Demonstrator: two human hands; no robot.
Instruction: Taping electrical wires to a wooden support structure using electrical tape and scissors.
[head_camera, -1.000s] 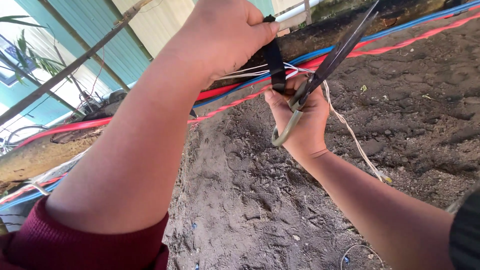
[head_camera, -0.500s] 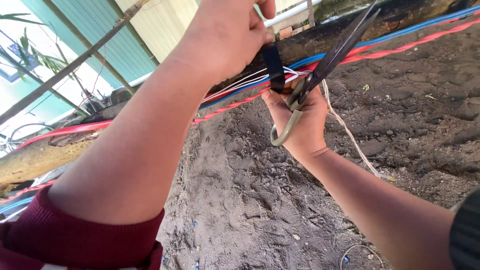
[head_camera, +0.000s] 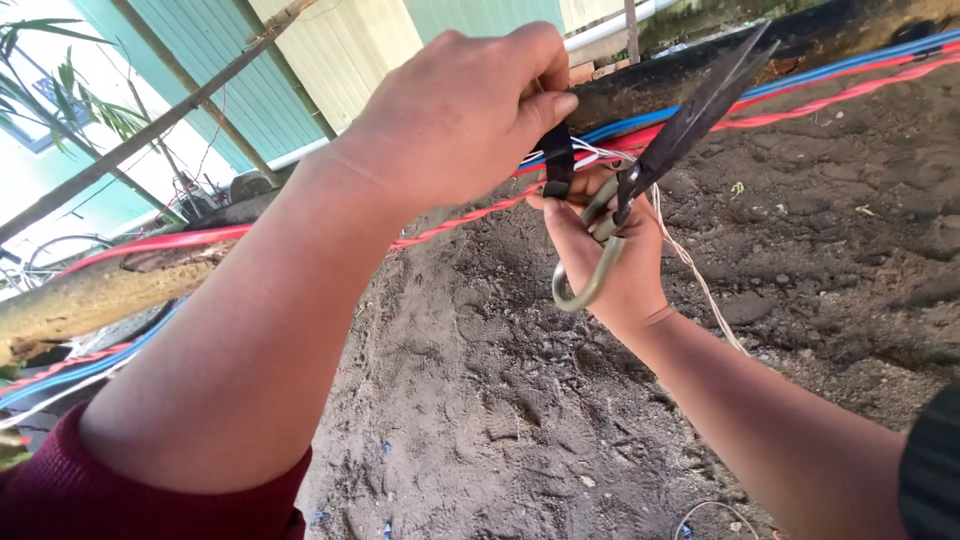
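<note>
My left hand (head_camera: 455, 120) is raised in front of me, its thumb and fingers pinching a short black strap (head_camera: 558, 160). My right hand (head_camera: 608, 265) is just below and to the right, gripping a pair of large dark scissors (head_camera: 690, 115) by the metal handle loops (head_camera: 590, 270). The blades point up and to the right and look shut. A thin white string (head_camera: 690, 265) runs from between the hands down past my right wrist. A red twisted rope (head_camera: 800, 105) and a blue rope (head_camera: 830, 70) pass behind both hands.
Dark, lumpy soil (head_camera: 560, 400) covers the ground below. A rough log (head_camera: 90, 295) lies at the left with red and blue ropes running along it. Green and cream corrugated walls (head_camera: 330, 60), a slanted pole (head_camera: 150, 130) and a white pipe (head_camera: 610, 25) stand behind.
Both hands stay together at the ropes. My left hand has shifted its pinch on the black strap, and the view has tilted slightly. The scissors remain in my right hand.
</note>
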